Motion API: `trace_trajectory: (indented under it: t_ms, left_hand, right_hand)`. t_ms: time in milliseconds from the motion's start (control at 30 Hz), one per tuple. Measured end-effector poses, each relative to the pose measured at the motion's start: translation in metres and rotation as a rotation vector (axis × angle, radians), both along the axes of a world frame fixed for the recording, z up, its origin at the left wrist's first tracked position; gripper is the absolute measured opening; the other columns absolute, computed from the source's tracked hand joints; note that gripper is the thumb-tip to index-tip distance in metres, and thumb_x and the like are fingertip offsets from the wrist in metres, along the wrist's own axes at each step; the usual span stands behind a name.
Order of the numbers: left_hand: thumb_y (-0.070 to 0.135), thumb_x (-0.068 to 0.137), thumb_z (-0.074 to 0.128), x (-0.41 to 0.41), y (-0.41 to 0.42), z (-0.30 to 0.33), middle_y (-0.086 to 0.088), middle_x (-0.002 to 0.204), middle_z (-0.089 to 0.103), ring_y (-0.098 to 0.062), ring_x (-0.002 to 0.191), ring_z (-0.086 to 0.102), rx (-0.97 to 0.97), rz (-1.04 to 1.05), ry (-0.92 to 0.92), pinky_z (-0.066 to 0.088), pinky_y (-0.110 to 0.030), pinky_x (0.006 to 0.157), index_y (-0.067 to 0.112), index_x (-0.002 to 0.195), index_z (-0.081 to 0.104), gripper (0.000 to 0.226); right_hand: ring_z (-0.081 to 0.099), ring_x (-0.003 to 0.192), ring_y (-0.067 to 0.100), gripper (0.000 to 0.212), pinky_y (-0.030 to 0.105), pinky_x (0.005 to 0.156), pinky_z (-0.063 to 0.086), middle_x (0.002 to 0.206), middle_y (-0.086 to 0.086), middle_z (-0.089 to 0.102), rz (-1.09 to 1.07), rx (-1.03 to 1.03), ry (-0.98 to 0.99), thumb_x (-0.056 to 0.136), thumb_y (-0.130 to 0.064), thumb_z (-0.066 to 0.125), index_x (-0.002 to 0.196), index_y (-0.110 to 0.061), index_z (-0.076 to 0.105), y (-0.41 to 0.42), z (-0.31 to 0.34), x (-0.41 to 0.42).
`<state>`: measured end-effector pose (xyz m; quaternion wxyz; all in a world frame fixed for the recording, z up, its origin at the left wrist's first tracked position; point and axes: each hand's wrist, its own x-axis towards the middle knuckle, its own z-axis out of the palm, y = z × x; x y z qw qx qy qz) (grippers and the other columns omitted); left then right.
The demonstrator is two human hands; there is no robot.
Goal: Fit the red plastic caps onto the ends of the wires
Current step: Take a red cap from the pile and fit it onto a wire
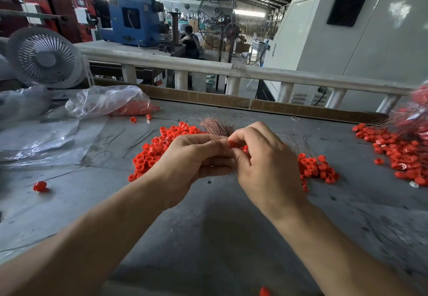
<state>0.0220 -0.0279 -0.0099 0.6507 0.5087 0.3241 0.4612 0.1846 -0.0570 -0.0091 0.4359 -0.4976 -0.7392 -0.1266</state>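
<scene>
Head view: left hand [196,156] is gripping a bundle of copper wires [216,126], fingers curled round it, strands fanning out beyond the knuckles. Right hand [261,156] is pinching one red cap [232,144] between thumb and forefinger, touching the left fingertips. Loose caps pile [157,149] is lying just beyond and under both hands; more caps [315,168] sitting right of the right fingers. Bare grey table [220,237] is stretching nearward below the wrists.

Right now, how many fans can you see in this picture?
2. A small white fan stands at the table's far left. A big floor fan stands behind the railing, center background. Others may be hidden.
</scene>
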Motion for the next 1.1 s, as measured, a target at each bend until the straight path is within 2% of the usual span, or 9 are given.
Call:
trace_trajectory:
  t_ms: [167,300,400,500,600,700,833,900,1100]
  left_hand:
    - [0.021,0.086,0.067,0.0008,-0.0017,0.0022,-0.027,0.107,0.073,-0.032,0.094,0.073,-0.022,0.016,0.003,0.06,-0.044,0.091,-0.005,0.105,0.072,0.033]
    - [0.021,0.084,0.065,0.0017,-0.0031,0.005,-0.027,0.106,0.073,-0.034,0.093,0.073,-0.033,-0.004,-0.006,0.059,-0.045,0.091,-0.003,0.103,0.072,0.032]
    - [0.02,0.09,0.062,0.0016,-0.0034,0.0041,-0.026,0.106,0.073,-0.033,0.094,0.073,-0.02,-0.019,0.013,0.058,-0.045,0.092,-0.003,0.105,0.072,0.03]
    - [0.017,0.099,0.056,0.0005,-0.002,0.0026,-0.024,0.104,0.074,-0.029,0.089,0.074,-0.022,-0.018,0.037,0.062,-0.04,0.083,-0.002,0.107,0.072,0.026]
    - [0.022,0.097,0.061,-0.0001,-0.0008,0.0027,-0.02,0.102,0.074,-0.024,0.084,0.073,-0.01,-0.003,0.06,0.062,-0.032,0.071,0.0,0.105,0.073,0.027]
    - [0.027,0.086,0.069,-0.0012,0.0008,0.0015,-0.017,0.101,0.075,-0.022,0.084,0.072,0.021,0.021,0.068,0.059,-0.029,0.067,0.006,0.102,0.077,0.027]
    - [0.027,0.079,0.073,-0.0034,0.0031,-0.0001,-0.012,0.092,0.074,-0.02,0.082,0.068,0.06,0.04,0.046,0.059,-0.028,0.069,0.011,0.098,0.08,0.025]
    - [0.026,0.079,0.074,-0.0033,0.004,-0.001,-0.01,0.088,0.074,-0.019,0.082,0.068,0.077,0.042,0.041,0.06,-0.029,0.072,0.012,0.098,0.081,0.025]
    - [0.022,0.08,0.072,-0.003,0.0038,0.0005,-0.01,0.083,0.071,-0.018,0.078,0.067,0.068,0.058,0.008,0.059,-0.03,0.073,0.014,0.093,0.081,0.018]
  right_hand:
    - [0.06,0.083,0.017,0.011,0.027,0.062,0.046,0.094,-0.003,0.061,0.015,0.02,-0.01,0.091,-0.023,0.06,0.094,-0.015,0.066,-0.0002,0.0015,-0.0021]
    - [0.057,0.082,0.018,0.007,0.026,0.064,0.041,0.091,-0.002,0.058,0.022,0.028,0.002,0.093,-0.017,0.069,0.091,-0.013,0.063,0.0025,-0.0006,0.0011]
    - [0.056,0.08,0.018,0.008,0.025,0.066,0.039,0.089,-0.001,0.058,0.048,0.03,0.02,0.092,-0.015,0.069,0.088,-0.011,0.063,0.0048,-0.0017,0.002]
    - [0.056,0.079,0.019,0.009,0.028,0.067,0.043,0.087,-0.001,0.059,0.065,0.02,0.023,0.093,-0.015,0.07,0.087,-0.011,0.064,0.0064,-0.003,0.0022]
    - [0.06,0.082,0.021,0.007,0.032,0.068,0.047,0.089,0.0,0.061,0.058,0.011,0.006,0.093,-0.015,0.072,0.091,-0.01,0.067,0.0077,-0.0035,0.0021]
    - [0.06,0.083,0.017,0.008,0.026,0.067,0.045,0.091,-0.003,0.062,0.049,0.021,-0.008,0.093,-0.019,0.073,0.095,-0.013,0.068,0.0075,-0.0015,0.0022]
    - [0.054,0.07,0.004,0.01,0.011,0.057,0.034,0.084,-0.011,0.063,0.036,0.039,-0.016,0.092,-0.021,0.073,0.099,-0.02,0.065,0.0044,-0.0014,0.0029]
    - [0.058,0.071,0.003,0.012,0.005,0.06,0.035,0.086,-0.011,0.068,0.051,0.021,-0.001,0.093,-0.022,0.071,0.102,-0.021,0.065,0.0039,-0.0029,0.0034]
    - [0.063,0.079,0.009,0.015,0.016,0.069,0.048,0.094,-0.005,0.07,0.13,0.059,0.07,0.09,-0.017,0.075,0.104,-0.016,0.068,0.0043,-0.0038,0.0043]
